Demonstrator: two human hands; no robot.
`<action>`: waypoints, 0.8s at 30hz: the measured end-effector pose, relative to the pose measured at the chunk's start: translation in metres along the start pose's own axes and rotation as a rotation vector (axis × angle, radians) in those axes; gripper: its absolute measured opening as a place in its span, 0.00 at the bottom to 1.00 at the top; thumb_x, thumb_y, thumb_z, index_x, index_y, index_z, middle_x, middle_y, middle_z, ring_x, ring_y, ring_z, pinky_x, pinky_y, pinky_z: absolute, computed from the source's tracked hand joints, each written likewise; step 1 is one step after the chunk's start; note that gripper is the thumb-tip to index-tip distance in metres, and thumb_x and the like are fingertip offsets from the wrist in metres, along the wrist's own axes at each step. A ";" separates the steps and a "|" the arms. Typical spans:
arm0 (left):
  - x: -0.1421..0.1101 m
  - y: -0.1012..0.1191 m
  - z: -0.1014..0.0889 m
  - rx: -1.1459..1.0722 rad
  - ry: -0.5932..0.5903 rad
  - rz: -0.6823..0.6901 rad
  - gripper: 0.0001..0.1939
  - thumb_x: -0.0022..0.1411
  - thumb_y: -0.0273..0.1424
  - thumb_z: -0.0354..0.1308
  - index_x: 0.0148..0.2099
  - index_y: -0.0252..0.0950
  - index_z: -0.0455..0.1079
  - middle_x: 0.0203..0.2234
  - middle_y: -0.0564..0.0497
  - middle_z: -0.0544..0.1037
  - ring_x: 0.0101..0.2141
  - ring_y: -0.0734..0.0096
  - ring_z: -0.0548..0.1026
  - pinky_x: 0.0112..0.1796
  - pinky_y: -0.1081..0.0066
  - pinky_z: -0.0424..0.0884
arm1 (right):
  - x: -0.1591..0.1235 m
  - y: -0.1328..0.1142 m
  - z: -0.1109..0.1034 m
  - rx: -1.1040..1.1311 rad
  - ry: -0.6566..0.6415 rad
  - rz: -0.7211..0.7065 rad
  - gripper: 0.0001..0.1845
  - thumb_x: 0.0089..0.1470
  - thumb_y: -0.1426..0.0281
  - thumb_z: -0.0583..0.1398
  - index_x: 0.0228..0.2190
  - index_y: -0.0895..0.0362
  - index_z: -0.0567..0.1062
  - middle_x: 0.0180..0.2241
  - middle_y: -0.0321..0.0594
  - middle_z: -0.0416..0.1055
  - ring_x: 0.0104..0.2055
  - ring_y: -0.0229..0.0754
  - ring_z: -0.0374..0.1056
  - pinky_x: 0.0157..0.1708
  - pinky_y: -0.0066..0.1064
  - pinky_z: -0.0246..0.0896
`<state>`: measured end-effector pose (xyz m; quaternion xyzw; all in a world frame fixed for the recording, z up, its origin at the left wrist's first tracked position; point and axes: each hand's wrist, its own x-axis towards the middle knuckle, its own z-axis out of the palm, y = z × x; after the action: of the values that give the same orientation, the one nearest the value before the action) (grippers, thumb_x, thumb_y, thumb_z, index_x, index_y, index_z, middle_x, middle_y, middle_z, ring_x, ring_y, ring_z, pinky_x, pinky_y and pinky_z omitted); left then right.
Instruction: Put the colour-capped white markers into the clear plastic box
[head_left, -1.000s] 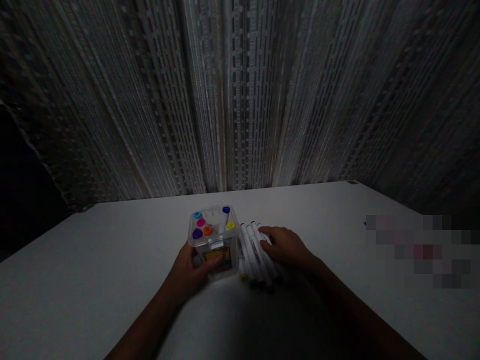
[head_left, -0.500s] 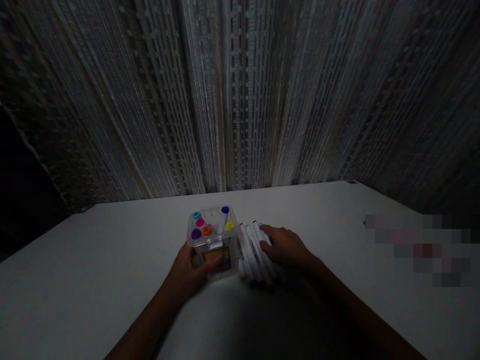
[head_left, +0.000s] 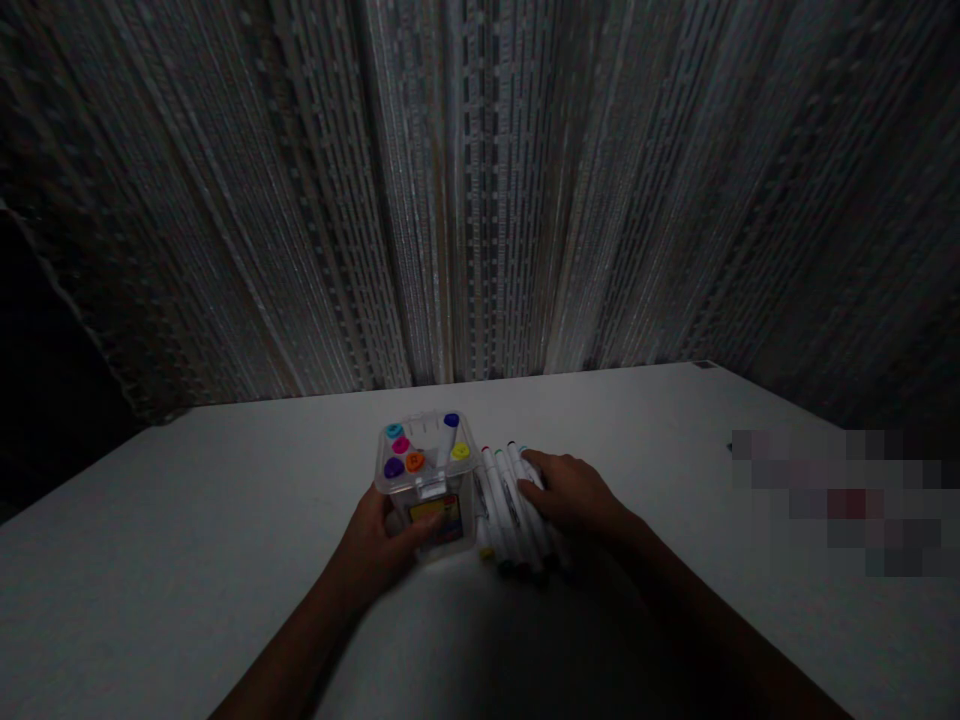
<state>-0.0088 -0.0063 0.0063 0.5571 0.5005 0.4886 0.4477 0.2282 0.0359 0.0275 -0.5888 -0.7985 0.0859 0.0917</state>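
Observation:
A clear plastic box with a front latch stands upright on the white table. Round coloured marker ends, blue, pink, purple, orange and yellow among them, show at its top. My left hand is wrapped around its left side, the thumb across the label on the front. Just right of the box several white markers lie side by side, with coloured tips. My right hand is closed over the rightmost ones, thumb and index finger on them; its other fingers are hidden.
The white table extends to both sides. Behind its far edge hangs a grey striped curtain. A blurred-out patch covers something at the right. The scene is dim, and dark shadow lies in front of the markers.
The lower ends of the markers have shifted slightly under my right hand. My left hand and the box stay practically where they were.

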 end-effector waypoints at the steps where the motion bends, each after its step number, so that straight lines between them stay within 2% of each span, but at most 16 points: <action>1: 0.000 0.000 0.000 0.008 0.003 0.000 0.28 0.43 0.41 0.66 0.45 0.31 0.68 0.40 0.41 0.77 0.41 0.54 0.75 0.43 0.59 0.71 | 0.000 0.000 0.000 -0.001 -0.006 0.001 0.25 0.53 0.62 0.50 0.50 0.58 0.67 0.40 0.48 0.73 0.40 0.46 0.68 0.38 0.35 0.56; 7: -0.001 0.005 0.001 0.019 0.000 0.035 0.23 0.43 0.41 0.65 0.40 0.31 0.70 0.42 0.41 0.77 0.42 0.53 0.75 0.45 0.58 0.70 | 0.001 0.000 -0.003 -0.012 -0.041 0.031 0.25 0.54 0.64 0.48 0.52 0.58 0.65 0.42 0.48 0.72 0.41 0.46 0.68 0.39 0.35 0.56; 13: 0.001 0.001 0.000 -0.015 -0.013 0.023 0.24 0.44 0.39 0.66 0.42 0.31 0.69 0.42 0.41 0.77 0.42 0.56 0.75 0.44 0.60 0.71 | 0.002 0.002 -0.002 -0.038 -0.025 0.047 0.26 0.53 0.69 0.48 0.53 0.60 0.64 0.41 0.50 0.72 0.41 0.47 0.67 0.39 0.36 0.57; 24: -0.001 0.003 -0.001 0.026 -0.002 0.020 0.22 0.45 0.39 0.65 0.40 0.32 0.69 0.39 0.42 0.78 0.40 0.56 0.76 0.44 0.58 0.70 | 0.001 0.001 -0.002 -0.053 -0.040 0.038 0.26 0.52 0.70 0.48 0.53 0.61 0.63 0.42 0.51 0.71 0.42 0.47 0.67 0.39 0.35 0.57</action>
<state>-0.0092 -0.0075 0.0093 0.5684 0.5007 0.4860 0.4358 0.2295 0.0370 0.0293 -0.6043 -0.7908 0.0784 0.0585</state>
